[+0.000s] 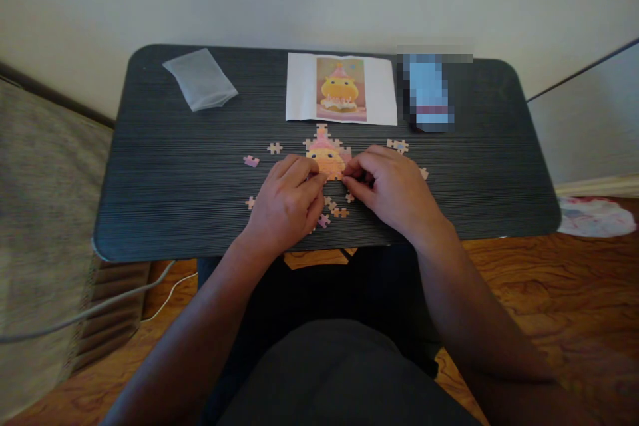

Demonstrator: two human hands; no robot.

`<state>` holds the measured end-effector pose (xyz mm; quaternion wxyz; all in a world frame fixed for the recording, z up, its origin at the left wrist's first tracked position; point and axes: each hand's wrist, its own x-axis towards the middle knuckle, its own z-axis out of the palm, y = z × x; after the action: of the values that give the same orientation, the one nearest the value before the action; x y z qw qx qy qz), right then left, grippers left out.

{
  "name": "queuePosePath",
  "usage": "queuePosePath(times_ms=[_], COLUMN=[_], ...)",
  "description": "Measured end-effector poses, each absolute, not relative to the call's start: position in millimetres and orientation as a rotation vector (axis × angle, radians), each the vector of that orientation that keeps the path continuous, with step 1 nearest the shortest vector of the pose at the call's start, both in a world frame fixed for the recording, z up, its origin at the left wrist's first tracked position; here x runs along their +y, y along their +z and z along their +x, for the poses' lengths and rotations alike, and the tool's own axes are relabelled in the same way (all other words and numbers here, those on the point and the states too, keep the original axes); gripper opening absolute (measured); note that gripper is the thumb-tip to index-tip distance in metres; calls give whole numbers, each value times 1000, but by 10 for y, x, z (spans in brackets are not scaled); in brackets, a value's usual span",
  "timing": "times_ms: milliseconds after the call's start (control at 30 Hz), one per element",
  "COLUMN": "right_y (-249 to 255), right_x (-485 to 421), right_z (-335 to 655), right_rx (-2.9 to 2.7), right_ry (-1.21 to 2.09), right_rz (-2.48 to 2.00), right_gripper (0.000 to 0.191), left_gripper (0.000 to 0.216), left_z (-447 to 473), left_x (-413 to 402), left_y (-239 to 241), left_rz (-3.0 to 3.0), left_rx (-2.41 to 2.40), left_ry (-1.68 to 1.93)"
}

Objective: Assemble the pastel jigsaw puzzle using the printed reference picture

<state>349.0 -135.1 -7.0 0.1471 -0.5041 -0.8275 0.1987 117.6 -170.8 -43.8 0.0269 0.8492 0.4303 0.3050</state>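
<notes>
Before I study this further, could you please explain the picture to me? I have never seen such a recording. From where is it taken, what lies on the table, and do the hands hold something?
There is no machine here: you see a person's bare left hand and right hand. The single picture comes from a camera worn on that person's head, looking forward and down.

On the dark table lie a translucent bag, a printed sheet showing a yellow figure in a pink hat, and an object hidden by pixelation. Nearer is a partly joined puzzle, with loose pieces around it.

Both hands are at the puzzle's lower part, fingers bent; whether either pinches a piece is too small to tell.
</notes>
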Motion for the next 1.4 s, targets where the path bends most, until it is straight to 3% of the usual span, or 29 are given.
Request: queuePosePath(times_ms=[1400], right_y=[-63], right_x=[-1413], right_z=[3448], right_rx=[-2554], right_ry=[401], right_rz=[-1495], right_gripper=[16], left_gripper=[33], left_z=[1136], left_x=[-1699], left_y=[-437], left_rz=[2467], left_rx=[1301], left_ry=[937])
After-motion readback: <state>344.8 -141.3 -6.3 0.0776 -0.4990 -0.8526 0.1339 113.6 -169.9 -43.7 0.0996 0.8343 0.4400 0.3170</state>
